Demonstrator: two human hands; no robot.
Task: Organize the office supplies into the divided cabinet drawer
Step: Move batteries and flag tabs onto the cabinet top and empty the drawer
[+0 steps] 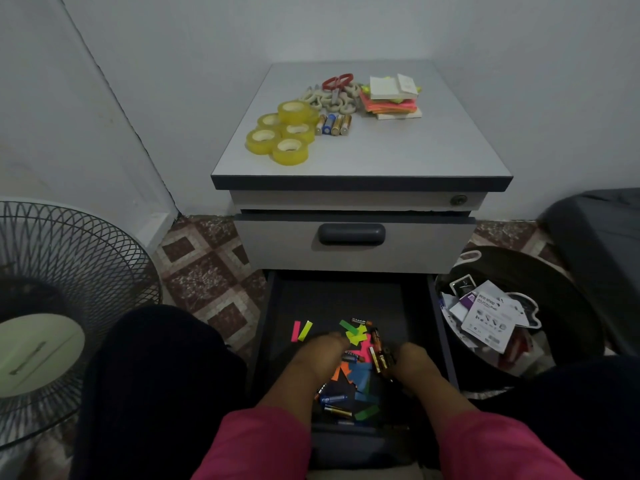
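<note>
The bottom drawer (437,327) of the grey cabinet is pulled out. Loose batteries (334,399) and coloured paper flags (356,336) lie scattered inside it. My left hand (317,356) reaches down into the pile with its fingers curled by the yellow-green flags; what it holds is hidden. My right hand (417,363) grips a bundle of batteries (381,360) at the pile's right side. On the cabinet top (398,147) lie several yellow tape rolls (282,133), a row of batteries (333,124), red-handled scissors (336,83) on pale ones, and stacked sticky notes (393,97).
The upper drawer with a dark handle (351,233) is closed. A floor fan (52,306) stands at the left. A black bin (561,306) with torn packaging sits right of the drawer. My knees flank the drawer, and walls close in behind the cabinet.
</note>
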